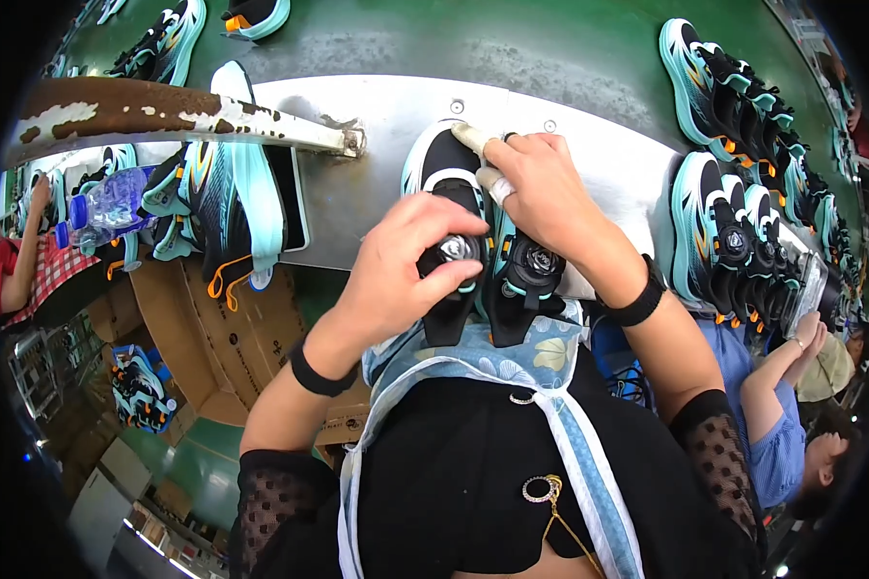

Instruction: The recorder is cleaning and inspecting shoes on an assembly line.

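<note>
A pair of black, white and mint sneakers lies side by side in front of me, toes pointing away. My left hand [406, 261] curves over the left sneaker [446, 159], its thumb and index finger closed about the round dial [455, 249] on the tongue. Across the toe area rests my right hand [536, 183], its covered index fingertip on the left sneaker's toe and its other fingers bent over the right sneaker. That right sneaker [526, 275] shows its own dial, while its toe is hidden under my hand. Both wrists wear black bands.
A metal worktop [357, 203] carries the pair. A rusty, peeling bar [183, 116] crosses at left above more sneakers [232, 193]. Rows of sneakers [710, 222] stand at right on a green surface [550, 58]. A cardboard box [198, 338] sits lower left; co-workers are on both sides.
</note>
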